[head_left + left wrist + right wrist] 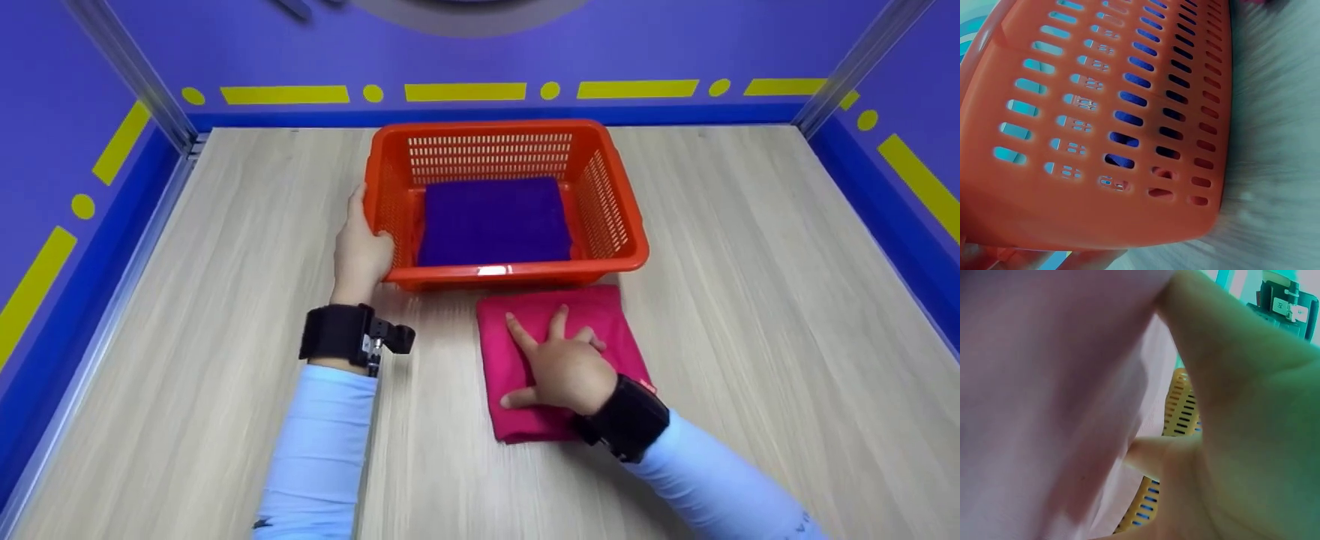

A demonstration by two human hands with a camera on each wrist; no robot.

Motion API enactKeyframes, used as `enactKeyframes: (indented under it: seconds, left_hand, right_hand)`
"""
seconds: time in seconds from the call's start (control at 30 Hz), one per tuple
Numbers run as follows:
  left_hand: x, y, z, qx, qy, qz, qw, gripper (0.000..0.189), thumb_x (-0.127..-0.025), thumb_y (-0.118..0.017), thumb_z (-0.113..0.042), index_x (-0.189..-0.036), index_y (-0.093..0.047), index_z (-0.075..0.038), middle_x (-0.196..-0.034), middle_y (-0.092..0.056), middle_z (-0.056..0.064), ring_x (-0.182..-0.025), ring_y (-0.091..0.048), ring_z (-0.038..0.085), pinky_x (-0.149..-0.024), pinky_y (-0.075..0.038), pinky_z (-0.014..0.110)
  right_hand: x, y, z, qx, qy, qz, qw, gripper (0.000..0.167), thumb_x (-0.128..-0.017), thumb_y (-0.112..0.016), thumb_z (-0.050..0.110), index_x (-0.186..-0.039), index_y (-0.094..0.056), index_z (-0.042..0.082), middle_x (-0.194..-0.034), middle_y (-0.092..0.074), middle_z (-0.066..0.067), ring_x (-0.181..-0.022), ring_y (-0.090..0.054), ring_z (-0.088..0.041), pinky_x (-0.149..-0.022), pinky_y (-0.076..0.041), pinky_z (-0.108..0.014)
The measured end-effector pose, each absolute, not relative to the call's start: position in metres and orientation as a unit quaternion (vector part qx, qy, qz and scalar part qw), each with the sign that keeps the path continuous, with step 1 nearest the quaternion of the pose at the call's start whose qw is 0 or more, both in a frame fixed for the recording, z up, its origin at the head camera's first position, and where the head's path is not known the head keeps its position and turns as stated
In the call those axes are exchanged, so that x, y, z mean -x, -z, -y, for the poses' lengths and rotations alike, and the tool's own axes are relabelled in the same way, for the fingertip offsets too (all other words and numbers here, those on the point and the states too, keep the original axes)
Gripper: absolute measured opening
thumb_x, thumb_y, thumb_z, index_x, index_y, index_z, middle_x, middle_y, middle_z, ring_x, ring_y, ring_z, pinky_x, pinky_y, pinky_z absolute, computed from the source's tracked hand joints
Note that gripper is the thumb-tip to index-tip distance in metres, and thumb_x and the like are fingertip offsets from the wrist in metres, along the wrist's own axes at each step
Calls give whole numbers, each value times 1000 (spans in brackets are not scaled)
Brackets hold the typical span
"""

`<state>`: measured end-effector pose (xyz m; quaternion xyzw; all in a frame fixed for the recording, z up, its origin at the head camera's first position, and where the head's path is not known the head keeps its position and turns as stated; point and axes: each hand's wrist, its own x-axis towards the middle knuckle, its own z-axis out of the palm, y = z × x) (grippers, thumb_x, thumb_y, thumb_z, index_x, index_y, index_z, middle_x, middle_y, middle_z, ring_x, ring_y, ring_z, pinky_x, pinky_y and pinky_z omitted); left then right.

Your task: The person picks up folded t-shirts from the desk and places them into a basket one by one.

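My left hand grips the left side of an orange-red plastic basket, its thumb by the near left corner of the rim. A folded purple cloth lies flat inside the basket, and purple shows through the slots in the left wrist view. In front of the basket is a folded deep-pink cloth with a small tag at its right edge. My right hand rests on this pink cloth, thumb and fingers spread across its top. In the right wrist view, the fingertips touch the fabric.
The basket stands on a light wood-grain table, toward its back edge. Purple-blue panels with yellow dashes wall in the back and both sides, with metal posts at the corners. A black wrist camera sticks out from the left wrist.
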<state>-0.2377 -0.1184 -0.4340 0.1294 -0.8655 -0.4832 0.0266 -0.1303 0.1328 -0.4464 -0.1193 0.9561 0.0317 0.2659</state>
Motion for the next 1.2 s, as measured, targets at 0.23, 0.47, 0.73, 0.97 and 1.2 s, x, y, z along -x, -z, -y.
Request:
enactKeyframes:
  seconds: [0.23,0.47,0.73,0.97,1.2]
  left_hand:
    - [238,432,120,-129,481,867,22,79,-96,-45,2,-164,-14,-22,-133,-59,26,-107,-62,35,-84,-52,42]
    - [238,434,118,-128,473,872,22,79,-96,-44,2,-164,-13,-22,-126,-62,27,-103,-63,36,-82,-51,42]
    - [235,433,118,-124,470,874,24,77,-96,-44,1,-164,-13,-18,-135,-59,27,-112,-61,36,-89,-51,45]
    - [234,434,118,-124,469,874,24,76,-97,-43,0,-164,-12,-18,-134,-58,28,-111,-62,37,-91,-51,46]
    - [234,435,116,-119,482,867,30,76,-96,-44,0,-164,-15,-18,-138,-56,26,-106,-62,35,-87,-52,44]
  right_hand:
    - [135,446,-116,126,-40,-957,260,120,-72,-70,79,-164,-11,30,-157,-16,-40,-104,-48,-62,-69,-59,-57]
    - [136,447,-99,136,-61,-956,251,120,-73,-65,83,-165,-10,28,-155,-20,-41,-106,-48,-64,-73,-55,-58]
    - [136,448,-80,136,-85,-956,245,119,-73,-60,87,-165,-8,30,-156,-21,-40,-100,-51,-59,-70,-57,-52]
    - [136,450,-71,139,-84,-957,239,120,-72,-59,88,-164,-8,31,-157,-21,-38,-102,-51,-58,-67,-58,-49]
    - [135,453,-71,141,-86,-959,229,120,-72,-58,88,-164,-9,31,-156,-23,-38,-103,-51,-59,-67,-59,-51]
